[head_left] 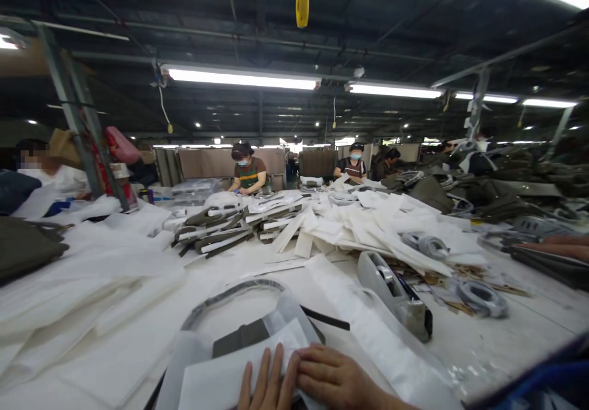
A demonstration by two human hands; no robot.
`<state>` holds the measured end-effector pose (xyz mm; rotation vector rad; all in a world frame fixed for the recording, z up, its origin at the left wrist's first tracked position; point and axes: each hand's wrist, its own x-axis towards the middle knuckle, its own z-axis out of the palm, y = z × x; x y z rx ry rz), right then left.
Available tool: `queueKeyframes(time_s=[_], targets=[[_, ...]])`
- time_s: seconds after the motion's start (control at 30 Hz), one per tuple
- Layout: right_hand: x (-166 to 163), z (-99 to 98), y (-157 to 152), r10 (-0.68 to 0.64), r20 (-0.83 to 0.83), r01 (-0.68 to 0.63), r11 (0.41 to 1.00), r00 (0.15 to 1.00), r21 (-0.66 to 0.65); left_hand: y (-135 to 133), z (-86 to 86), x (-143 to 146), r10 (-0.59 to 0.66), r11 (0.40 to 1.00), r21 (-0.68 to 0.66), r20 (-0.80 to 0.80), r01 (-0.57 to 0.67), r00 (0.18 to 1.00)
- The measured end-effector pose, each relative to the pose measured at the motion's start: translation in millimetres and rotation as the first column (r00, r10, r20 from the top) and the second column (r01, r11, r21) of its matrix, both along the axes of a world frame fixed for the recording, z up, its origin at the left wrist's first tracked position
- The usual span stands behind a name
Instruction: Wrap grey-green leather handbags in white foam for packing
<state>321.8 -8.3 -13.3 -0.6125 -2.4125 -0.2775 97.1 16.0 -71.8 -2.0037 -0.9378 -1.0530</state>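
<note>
At the bottom edge, my left hand point(264, 382) lies flat with fingers stretched out on a white paper-wrapped piece point(221, 376). My right hand point(334, 376) rests beside it, fingers pressed down on the same wrapping. Under the paper sits a dark olive piece point(242, 336) with a grey strap loop point(230, 296) curving away over the table. A long white sheet point(368, 324) lies just right of my hands.
A grey tape dispenser point(398, 293) stands right of centre. Piles of white wrapped pieces point(359, 226) and dark pieces point(216, 232) cover the white table point(506, 348). Coiled grey straps point(481, 296) lie at right. Several other people work at the far side.
</note>
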Motion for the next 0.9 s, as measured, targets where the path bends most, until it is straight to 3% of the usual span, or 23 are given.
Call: queueKeyframes(time_s=[0.13,0.23,0.3,0.4,0.53,0.63,0.77,0.9], targets=[[3.1,24.7,-17.2,0.094,-0.018,-0.096,0.981,0.995,-0.166,-29.8,22.6,0.9,0.015,0.986,-0.166,-0.032,-0.02,0.999],[0.0,49.1,-12.4,0.068,-0.14,-0.103,0.96,0.988,-0.26,-44.1,39.6,1.8,0.063,0.962,-0.26,-0.088,-0.084,0.994],[-8.6,63.7,4.9,-0.054,-0.155,0.005,0.954,0.986,-0.3,-47.1,44.9,2.8,0.08,0.953,-0.283,-0.103,-0.107,0.991],[-30.2,76.1,43.9,-0.212,-0.007,0.193,0.903,0.977,-0.383,-47.8,45.8,4.2,0.094,0.947,-0.296,-0.115,-0.124,0.989],[-54.6,72.6,91.0,-0.167,0.333,0.312,0.836,0.928,-0.451,-48.0,43.9,5.1,0.098,0.946,-0.299,-0.108,-0.126,0.989],[-62.5,65.3,105.8,-0.12,0.496,0.375,0.807,0.86,-0.456,-48.2,43.8,4.7,0.082,0.945,-0.307,-0.099,-0.109,0.992],[-71.2,62.1,106.8,-0.2,0.56,0.463,0.801,0.804,-0.379,-48.6,46.3,3.2,0.052,0.935,-0.345,-0.1,-0.083,0.994],[-71.8,61.7,103.2,-0.189,0.545,0.452,0.796,0.817,-0.401,-49.4,48.4,2.3,0.046,0.927,-0.366,-0.108,-0.083,0.993]])
